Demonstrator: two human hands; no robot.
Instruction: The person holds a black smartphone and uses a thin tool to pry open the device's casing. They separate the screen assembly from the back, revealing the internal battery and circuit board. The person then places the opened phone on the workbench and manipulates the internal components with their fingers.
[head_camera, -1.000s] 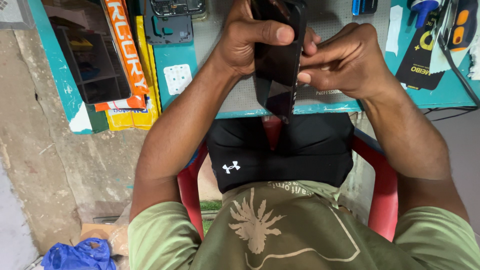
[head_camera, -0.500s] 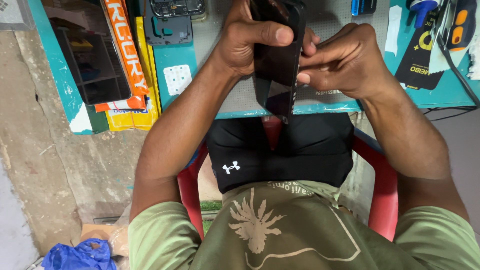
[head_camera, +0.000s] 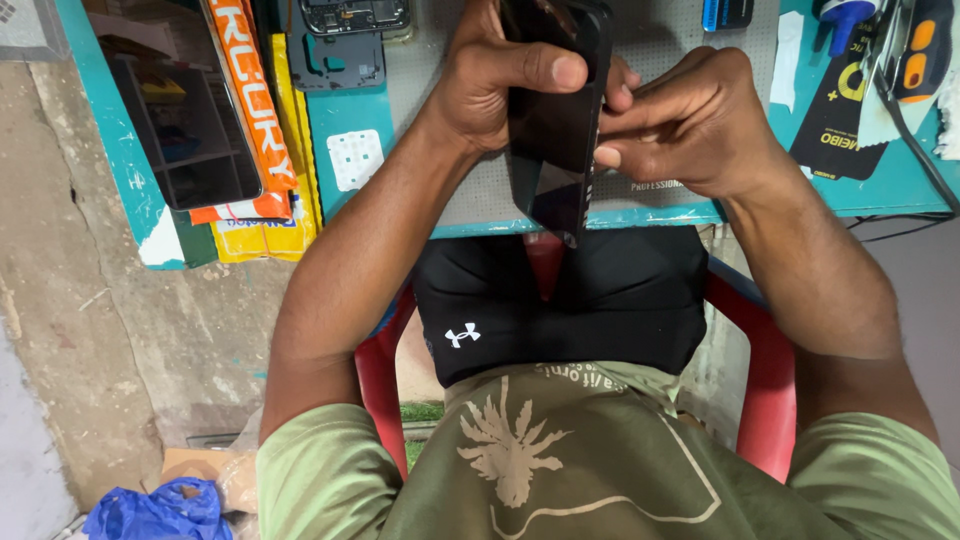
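I see my left hand (head_camera: 500, 80) clamped around a dark phone (head_camera: 555, 110), thumb across its glass, holding it upright above the teal surface (head_camera: 860, 190) at about 12 o'clock so its edge faces my right hand (head_camera: 690, 125). The right hand's fingertips (head_camera: 610, 158) are pinched together against the phone's 3 o'clock edge, seemingly working the seam while the other hand braces it.

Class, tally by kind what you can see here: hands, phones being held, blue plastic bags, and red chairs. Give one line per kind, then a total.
Hands: 2, left hand and right hand
Held phones: 1, black phone
Blue plastic bags: 1, blue bag
Red chairs: 1, red chair
Total: 5
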